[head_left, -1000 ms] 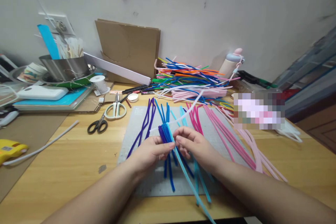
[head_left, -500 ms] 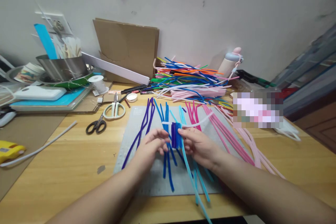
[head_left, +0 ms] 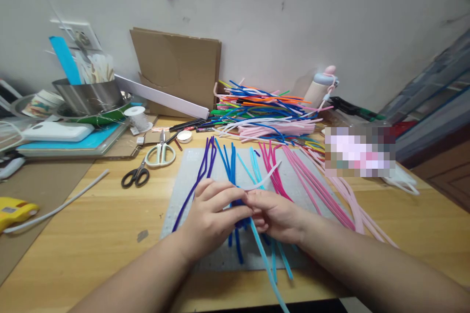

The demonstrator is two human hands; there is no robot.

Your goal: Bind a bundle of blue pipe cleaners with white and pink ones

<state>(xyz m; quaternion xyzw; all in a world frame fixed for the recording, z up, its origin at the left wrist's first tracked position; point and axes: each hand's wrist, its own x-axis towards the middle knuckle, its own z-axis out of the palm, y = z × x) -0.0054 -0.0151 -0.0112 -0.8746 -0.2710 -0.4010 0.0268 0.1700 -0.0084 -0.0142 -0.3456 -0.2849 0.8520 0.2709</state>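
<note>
My right hand point(head_left: 273, 210) pinches a small woven piece of blue and purple pipe cleaners point(head_left: 242, 223). Over the same piece lies my left hand point(head_left: 220, 212), its fingers closed on it and hiding most of it. A light blue pipe cleaner point(head_left: 266, 259) trails from the piece toward the table's front edge. From its top a white pipe cleaner point(head_left: 267, 178) sticks out to the right. Beneath my hands, purple pipe cleaners point(head_left: 196, 188), blue ones point(head_left: 230, 161) and magenta ones point(head_left: 273, 171) lie in groups on a grey cutting mat point(head_left: 179, 176).
White-handled scissors point(head_left: 160, 154) and black-handled scissors point(head_left: 135, 177) lie left of the mat. A heap of mixed pipe cleaners point(head_left: 268, 112) sits behind it. Pink pipe cleaners point(head_left: 319, 183) fan out to the right. A yellow tool point(head_left: 16, 212) is at far left, a bottle point(head_left: 321, 85) at the wall.
My left hand has moved right and closed over the woven piece, which was in plain view before. The piece and its white pipe cleaner have shifted slightly down and left.
</note>
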